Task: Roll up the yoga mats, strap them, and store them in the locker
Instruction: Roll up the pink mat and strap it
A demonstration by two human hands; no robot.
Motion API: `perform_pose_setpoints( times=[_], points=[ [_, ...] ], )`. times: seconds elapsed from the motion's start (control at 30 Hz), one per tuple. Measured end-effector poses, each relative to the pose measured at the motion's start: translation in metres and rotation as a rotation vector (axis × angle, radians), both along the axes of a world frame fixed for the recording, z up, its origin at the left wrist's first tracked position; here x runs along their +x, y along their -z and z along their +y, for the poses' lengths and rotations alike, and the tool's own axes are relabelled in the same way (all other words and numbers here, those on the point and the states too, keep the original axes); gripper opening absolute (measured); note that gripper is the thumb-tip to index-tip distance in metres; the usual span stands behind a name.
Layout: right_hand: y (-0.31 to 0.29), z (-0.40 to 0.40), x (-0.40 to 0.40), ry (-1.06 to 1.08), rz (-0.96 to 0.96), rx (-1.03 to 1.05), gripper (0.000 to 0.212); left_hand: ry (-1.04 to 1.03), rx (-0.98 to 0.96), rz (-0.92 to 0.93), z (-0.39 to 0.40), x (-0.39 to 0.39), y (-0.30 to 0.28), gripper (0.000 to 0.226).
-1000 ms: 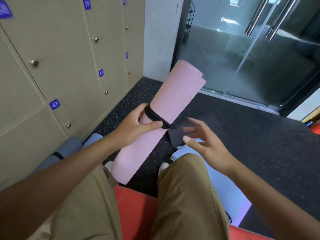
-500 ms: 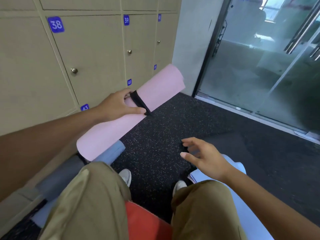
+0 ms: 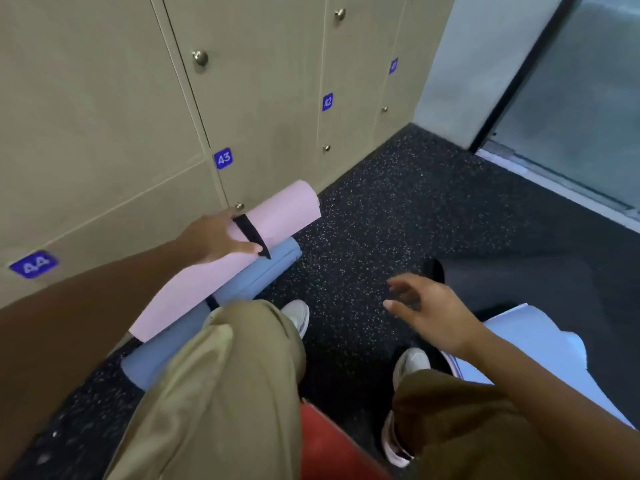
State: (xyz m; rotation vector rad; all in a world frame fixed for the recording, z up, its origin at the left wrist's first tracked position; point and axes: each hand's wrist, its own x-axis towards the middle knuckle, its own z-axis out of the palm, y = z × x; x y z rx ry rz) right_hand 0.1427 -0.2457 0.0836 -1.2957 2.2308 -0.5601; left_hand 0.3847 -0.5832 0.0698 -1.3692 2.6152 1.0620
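Since half a second before, the pink mat had dropped from chest height in front of the lockers to lie on top of the blue mat at the foot of the locker wall, and the view had tilted down toward the floor.

Nearest, the person's knees in khaki trousers filled the bottom edge, with a red seat between them and pale shoes on the speckled black floor. By the right knee an unrolled lavender mat lay flat on the floor, with a dark mat spread just beyond it.

The right hand hovered above the floor, its grip slack, fingers spread and holding nothing.

To the left, the blue mat lay rolled along the base of the lockers, a dark band round its middle. The rolled pink mat rested on it, tilted with its far end higher. The left hand gripped the pink mat near that far end, thumb pressed over the roll just beside the black strap wrapped round it.

Beyond stood the beige lockers, all doors shut, with blue number tags 44, 43 and 42 and small round knobs. At the far right corner a glass door met the floor.
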Motion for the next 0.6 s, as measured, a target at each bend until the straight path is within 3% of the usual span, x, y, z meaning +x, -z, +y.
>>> perform_pose_setpoints(
  times=[0.1, 0.3, 0.4, 0.53, 0.6],
  points=[
    [0.027, -0.027, -0.009, -0.055, -0.004, 0.058, 0.043, -0.053, 0.041, -0.07, -0.016, 0.008, 0.054, 0.099],
    [0.08, -0.084, -0.034, -0.135, -0.01, 0.176, 0.045, -0.136, 0.032, -0.231, -0.05, 0.018, 0.141, 0.1],
    [0.105, -0.105, -0.043, -0.153, -0.026, 0.197, 0.042, -0.143, 0.008, -0.222, -0.072, 0.029, 0.176, 0.097],
    [0.139, -0.12, -0.048, -0.172, -0.056, 0.265, 0.041, -0.17, 0.024, -0.248, -0.097, 0.046, 0.227, 0.122],
    [0.153, -0.124, -0.047, -0.176, -0.072, 0.303, 0.042, -0.19, -0.002, -0.259, -0.106, 0.051, 0.259, 0.124]
  ],
)
